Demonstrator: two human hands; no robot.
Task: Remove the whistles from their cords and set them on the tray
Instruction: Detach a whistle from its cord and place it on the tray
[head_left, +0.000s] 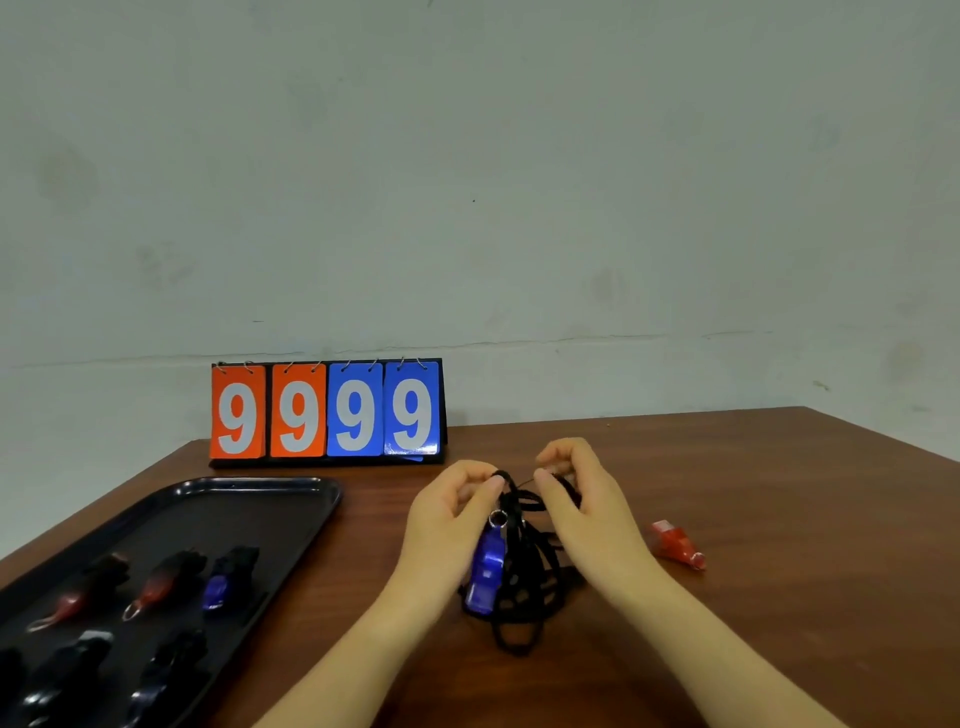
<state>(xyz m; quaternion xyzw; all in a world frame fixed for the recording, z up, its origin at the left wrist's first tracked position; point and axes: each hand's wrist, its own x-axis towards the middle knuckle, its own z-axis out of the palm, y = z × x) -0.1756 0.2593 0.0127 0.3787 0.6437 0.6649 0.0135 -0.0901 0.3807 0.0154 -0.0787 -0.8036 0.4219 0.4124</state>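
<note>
Both hands are up over the brown worktop (753, 467), working the same tangle of black cord (524, 582). The left hand (452, 525) has its fingers (488, 486) curled in, pinching the cord at its top loop. The right hand (582, 499) pinches the cord just beside it, thumb and fingers clenched on the strand. A blue whistle (485, 571) hangs below the left hand from a small metal ring (497, 518), right against the cord bundle. A red whistle (675, 545) lies on the worktop, just right of the right wrist. To the left sits the dark tray (291, 486), holding several whistles, red, blue and dark. Behind it a flip scoreboard (327, 410) reads 9999 against the wall.
</note>
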